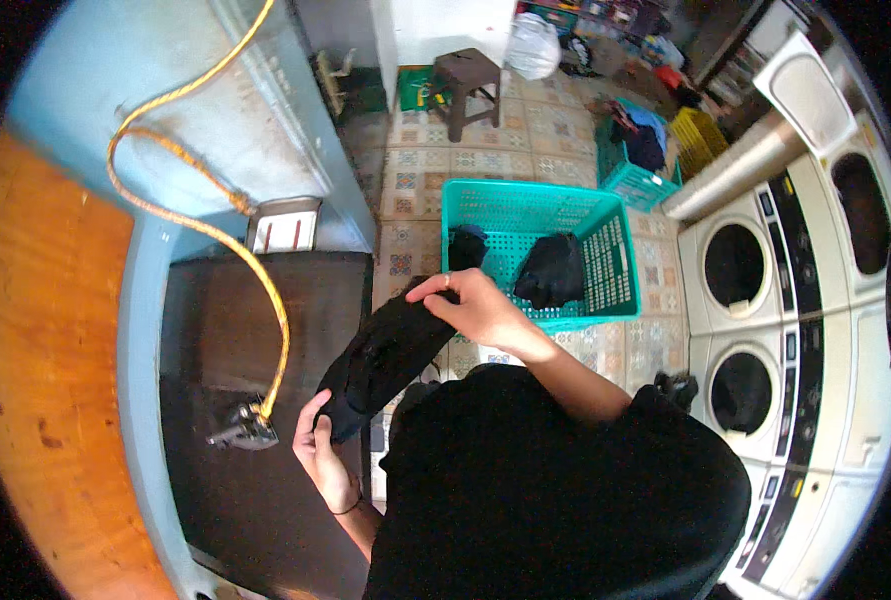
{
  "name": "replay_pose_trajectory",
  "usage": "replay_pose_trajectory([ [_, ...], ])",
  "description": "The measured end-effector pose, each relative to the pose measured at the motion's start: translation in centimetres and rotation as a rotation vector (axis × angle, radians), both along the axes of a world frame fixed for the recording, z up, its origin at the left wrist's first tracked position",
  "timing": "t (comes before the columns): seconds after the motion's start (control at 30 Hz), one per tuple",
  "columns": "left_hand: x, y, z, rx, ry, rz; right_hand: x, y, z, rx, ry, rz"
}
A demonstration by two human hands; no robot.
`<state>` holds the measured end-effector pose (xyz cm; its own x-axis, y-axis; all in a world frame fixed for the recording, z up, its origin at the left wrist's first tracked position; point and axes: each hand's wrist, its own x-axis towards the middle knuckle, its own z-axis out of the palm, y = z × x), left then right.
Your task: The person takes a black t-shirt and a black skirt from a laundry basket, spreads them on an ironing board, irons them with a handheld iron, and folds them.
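A black cloth (378, 360), perhaps a folded garment, is stretched between my two hands over the edge of a dark table (265, 495). My left hand (325, 450) pinches its lower end between thumb and fingers. At the upper end, my right hand (471, 304), with a ring on one finger, grips the cloth. Just beyond my right hand stands a teal plastic laundry basket (539, 187) on the tiled floor. Inside it lie a dark bundle of cloth (552, 270) and a smaller dark piece (466, 247) at its left side.
A yellow braided hose or cord (276, 300) hangs over the table to a metal and clear device (243, 431). Stacked front-loading machines (742, 390) line the right. Farther off are a brown stool (468, 71), another teal basket with clothes (636, 184), a yellow basket (697, 139) and a white bag (533, 46).
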<state>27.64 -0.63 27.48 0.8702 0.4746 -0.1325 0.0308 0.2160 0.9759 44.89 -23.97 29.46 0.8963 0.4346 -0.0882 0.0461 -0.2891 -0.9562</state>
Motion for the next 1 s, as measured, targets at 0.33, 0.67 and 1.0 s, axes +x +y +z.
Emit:
replay_pose_trajectory([
  [0.33,10.7,-0.5,0.9,0.0,0.013,-0.555,-5.2,-7.9,-2.7,0.224,0.132,-0.482],
  [0.67,15.0,-22.9,0.5,0.205,0.097,-1.278,-21.1,-22.2,-2.8,0.34,0.296,-1.343],
  [1.0,10.0,-48.5,-4.1,0.061,0.258,-1.647,-33.0,-39.4,-4.8,0.363,0.202,-1.747],
])
